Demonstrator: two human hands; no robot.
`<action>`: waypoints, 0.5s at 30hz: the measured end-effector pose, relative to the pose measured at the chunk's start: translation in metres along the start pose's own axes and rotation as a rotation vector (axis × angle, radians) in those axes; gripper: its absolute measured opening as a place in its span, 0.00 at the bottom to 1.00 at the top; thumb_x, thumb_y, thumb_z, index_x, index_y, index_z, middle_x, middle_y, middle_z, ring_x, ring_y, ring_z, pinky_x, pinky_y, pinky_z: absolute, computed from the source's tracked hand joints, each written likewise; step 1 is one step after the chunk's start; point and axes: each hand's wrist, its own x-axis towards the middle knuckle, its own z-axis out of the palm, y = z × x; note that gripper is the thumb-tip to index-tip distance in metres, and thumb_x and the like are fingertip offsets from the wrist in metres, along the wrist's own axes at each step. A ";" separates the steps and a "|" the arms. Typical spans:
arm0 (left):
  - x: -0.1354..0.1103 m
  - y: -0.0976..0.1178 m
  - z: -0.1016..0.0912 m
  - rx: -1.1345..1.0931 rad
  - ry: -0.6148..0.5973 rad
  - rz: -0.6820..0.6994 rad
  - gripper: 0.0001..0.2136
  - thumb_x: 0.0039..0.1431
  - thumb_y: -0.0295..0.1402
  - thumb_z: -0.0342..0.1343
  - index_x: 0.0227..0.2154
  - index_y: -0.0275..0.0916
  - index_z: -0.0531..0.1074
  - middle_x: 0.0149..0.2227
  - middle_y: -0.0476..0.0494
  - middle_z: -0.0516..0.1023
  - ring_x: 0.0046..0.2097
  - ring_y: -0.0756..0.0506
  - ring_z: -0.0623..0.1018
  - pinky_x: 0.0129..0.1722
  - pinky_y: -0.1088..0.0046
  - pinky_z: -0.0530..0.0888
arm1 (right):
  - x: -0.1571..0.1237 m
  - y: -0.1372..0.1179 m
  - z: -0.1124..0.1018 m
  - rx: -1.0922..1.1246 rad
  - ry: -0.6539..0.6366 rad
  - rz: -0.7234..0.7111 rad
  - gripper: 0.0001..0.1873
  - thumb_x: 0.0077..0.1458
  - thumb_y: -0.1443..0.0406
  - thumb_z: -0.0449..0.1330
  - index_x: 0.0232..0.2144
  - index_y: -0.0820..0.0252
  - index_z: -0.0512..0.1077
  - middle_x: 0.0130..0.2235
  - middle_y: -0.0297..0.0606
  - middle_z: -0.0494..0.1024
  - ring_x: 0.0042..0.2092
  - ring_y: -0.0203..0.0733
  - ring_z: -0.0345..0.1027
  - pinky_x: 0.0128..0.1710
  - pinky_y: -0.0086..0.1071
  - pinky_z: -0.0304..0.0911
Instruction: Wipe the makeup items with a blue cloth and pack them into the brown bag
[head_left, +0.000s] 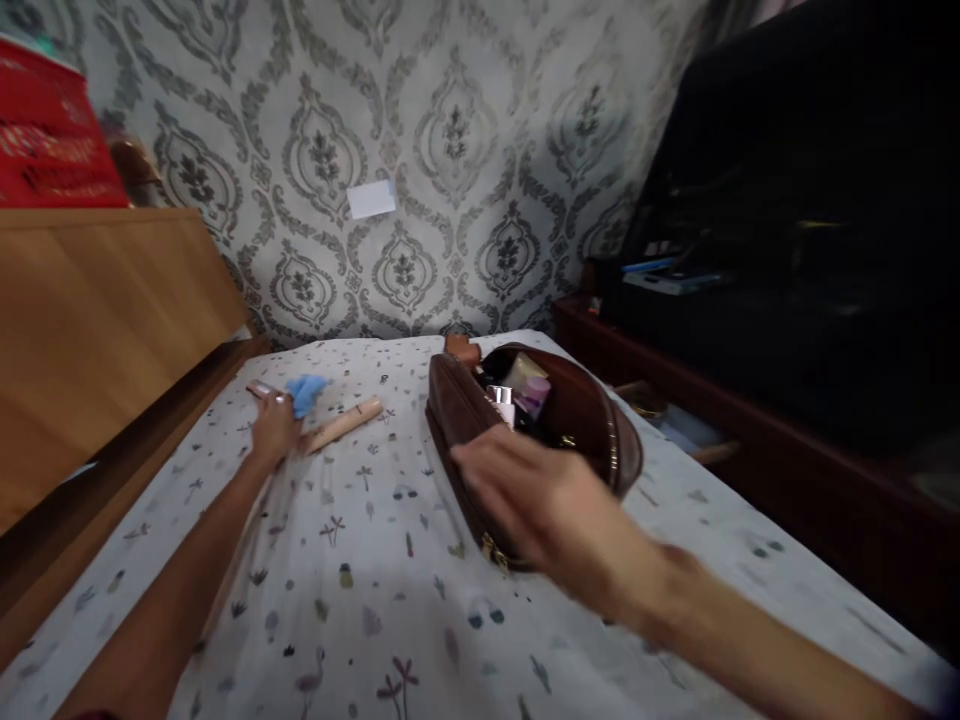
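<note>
An unzipped brown makeup bag [459, 440] stands on the patterned sheet, right of the middle. Inside it lie a clear-and-silver capped bottle [502, 402], a purple-capped item [533, 394] and a pale yellow one [527, 371]. My right hand [544, 500] is across the bag's near side, blurred, its fingers close together; whether it grips anything is hidden. Farther left, my left hand [274, 428] is low over the sheet, its fingers closed at a slim pinkish tube [262, 388]. Beside that hand are a crumpled light-blue cloth [306, 393] and a beige tube [346, 423].
A wooden board [112, 330] borders the left side, with a red box [56, 135] on top. On the right, a dark red cabinet [795, 480] has an open drawer [686, 435] and carries a large black screen [810, 220]. The patterned wall [450, 240] closes off the back.
</note>
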 end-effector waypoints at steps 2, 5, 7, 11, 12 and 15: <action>0.010 -0.008 0.000 0.032 -0.040 -0.014 0.23 0.61 0.42 0.53 0.50 0.26 0.72 0.63 0.14 0.60 0.65 0.19 0.60 0.56 0.41 0.68 | -0.005 -0.020 0.015 -0.028 -0.168 -0.077 0.15 0.61 0.77 0.50 0.41 0.60 0.73 0.42 0.43 0.78 0.33 0.39 0.72 0.29 0.32 0.65; 0.015 -0.014 0.002 0.051 -0.105 -0.008 0.27 0.61 0.49 0.52 0.49 0.28 0.73 0.64 0.17 0.59 0.67 0.18 0.56 0.59 0.39 0.65 | -0.002 -0.035 0.036 -0.072 -0.291 -0.147 0.12 0.57 0.76 0.55 0.41 0.61 0.72 0.42 0.40 0.78 0.27 0.38 0.69 0.21 0.34 0.56; 0.013 -0.016 0.000 0.062 -0.121 -0.015 0.29 0.62 0.53 0.48 0.49 0.29 0.73 0.65 0.19 0.58 0.67 0.18 0.55 0.59 0.37 0.65 | 0.003 -0.037 0.050 -0.056 -0.326 -0.178 0.09 0.57 0.75 0.56 0.40 0.62 0.72 0.40 0.40 0.78 0.26 0.39 0.68 0.19 0.35 0.50; 0.003 -0.023 -0.010 0.083 -0.118 -0.042 0.27 0.65 0.51 0.43 0.50 0.31 0.70 0.65 0.25 0.58 0.63 0.20 0.63 0.55 0.39 0.69 | 0.015 -0.031 0.081 0.042 -0.386 -0.156 0.05 0.58 0.71 0.57 0.35 0.62 0.74 0.37 0.39 0.78 0.26 0.39 0.68 0.19 0.33 0.47; 0.002 -0.025 -0.012 0.089 -0.108 -0.068 0.25 0.65 0.48 0.43 0.51 0.32 0.69 0.64 0.25 0.59 0.61 0.21 0.66 0.53 0.41 0.70 | 0.016 -0.028 0.091 0.089 -0.390 -0.134 0.05 0.59 0.70 0.57 0.33 0.62 0.74 0.36 0.39 0.78 0.26 0.39 0.69 0.20 0.32 0.49; 0.003 -0.033 -0.016 0.087 -0.082 -0.135 0.20 0.62 0.41 0.45 0.52 0.34 0.65 0.54 0.27 0.69 0.57 0.26 0.71 0.50 0.48 0.74 | 0.018 -0.020 0.121 0.335 -0.292 -0.029 0.10 0.63 0.68 0.54 0.33 0.62 0.75 0.37 0.41 0.80 0.34 0.40 0.74 0.30 0.30 0.62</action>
